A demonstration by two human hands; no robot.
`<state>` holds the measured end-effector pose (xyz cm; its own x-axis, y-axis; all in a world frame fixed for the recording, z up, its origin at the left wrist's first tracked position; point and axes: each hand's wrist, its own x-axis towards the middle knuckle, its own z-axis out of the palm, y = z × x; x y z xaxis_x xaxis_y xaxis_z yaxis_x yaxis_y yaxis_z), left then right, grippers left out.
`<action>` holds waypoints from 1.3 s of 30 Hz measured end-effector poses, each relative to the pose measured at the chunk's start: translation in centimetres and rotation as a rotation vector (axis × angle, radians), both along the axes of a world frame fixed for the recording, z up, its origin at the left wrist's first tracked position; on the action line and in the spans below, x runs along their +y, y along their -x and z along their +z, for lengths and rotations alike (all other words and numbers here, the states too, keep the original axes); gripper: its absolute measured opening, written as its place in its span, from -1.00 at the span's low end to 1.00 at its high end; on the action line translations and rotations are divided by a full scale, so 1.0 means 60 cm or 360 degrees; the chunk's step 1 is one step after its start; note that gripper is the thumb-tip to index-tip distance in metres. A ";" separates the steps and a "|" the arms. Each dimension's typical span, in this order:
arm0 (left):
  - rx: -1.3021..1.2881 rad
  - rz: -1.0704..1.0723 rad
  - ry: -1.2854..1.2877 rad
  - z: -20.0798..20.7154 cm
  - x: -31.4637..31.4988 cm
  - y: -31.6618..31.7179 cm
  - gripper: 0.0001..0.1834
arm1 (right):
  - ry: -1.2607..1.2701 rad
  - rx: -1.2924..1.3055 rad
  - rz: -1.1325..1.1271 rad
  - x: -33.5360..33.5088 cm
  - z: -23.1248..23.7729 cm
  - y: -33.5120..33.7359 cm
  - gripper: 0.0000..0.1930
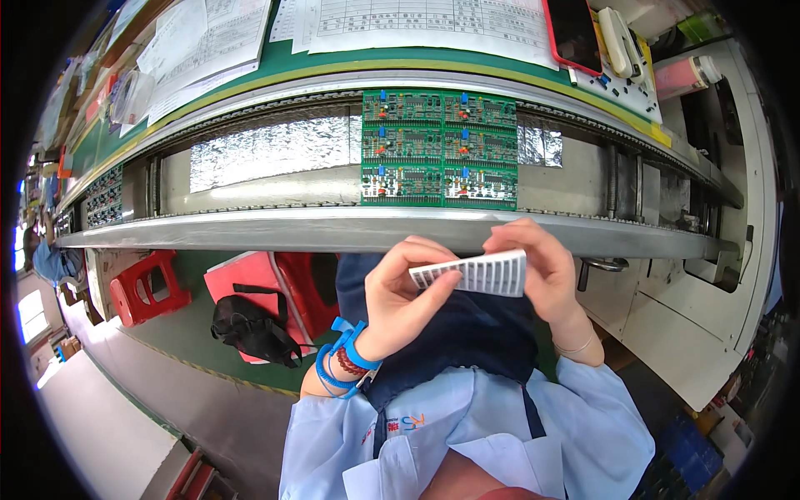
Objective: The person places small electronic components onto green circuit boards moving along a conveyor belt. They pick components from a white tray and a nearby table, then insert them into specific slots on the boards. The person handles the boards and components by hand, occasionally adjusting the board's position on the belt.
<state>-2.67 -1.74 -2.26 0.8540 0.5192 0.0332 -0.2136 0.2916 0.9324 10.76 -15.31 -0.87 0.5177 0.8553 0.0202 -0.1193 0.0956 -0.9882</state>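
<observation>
A: Biggest thing first?
B: Line. Metal rails, runs left to right in front of the person. Behind it, the green surface with a yellow edge strip.

A: Floor side?
B: Red stool at left. Black bag right of it, up against something red.

A: On the surface?
B: Papers, printed tables, spread across the far side.

A: On the line?
B: Green panel, two columns by three rows of boards, populated, blue and orange parts on each. Sits between the rails, directly ahead of the person.

A: Hands?
B: Left hand grips the sheet by its left end, thumb on the front face, fingers behind. Right hand curled at the right end, fingertips by the top edge. Can't tell if it pinches; the sheet covers part of it.

A: Phone?
B: Phone, red rim, dark face, right of the papers.

A: Sheet details?
B: Small, white, rows of grey bars, slightly bowed. Held above the lap, near side of the front rail.

A: Smallest?
B: Blue strap, left wrist.
</observation>
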 end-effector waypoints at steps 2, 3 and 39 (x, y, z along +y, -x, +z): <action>0.0090 0.0057 -0.0055 0.000 0.001 0.000 -0.84 | 0.0000 0.0230 -0.0056 -0.006 0.000 0.002 -0.69; 0.0134 0.0085 -0.0084 0.000 0.000 -0.001 -0.85 | 0.0001 0.0193 -0.0050 -0.008 -0.002 0.003 -0.71; 0.0014 0.0174 0.0320 -0.011 -0.032 -0.029 -0.90 | 0.0164 -0.0009 -0.0213 0.007 -0.005 0.010 -0.92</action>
<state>-0.95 -3.65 -2.94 0.7921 0.6041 -0.0874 -0.2462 0.4471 0.8599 10.13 -14.88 -1.15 0.6272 0.7765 -0.0606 -0.1067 0.0086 -0.9943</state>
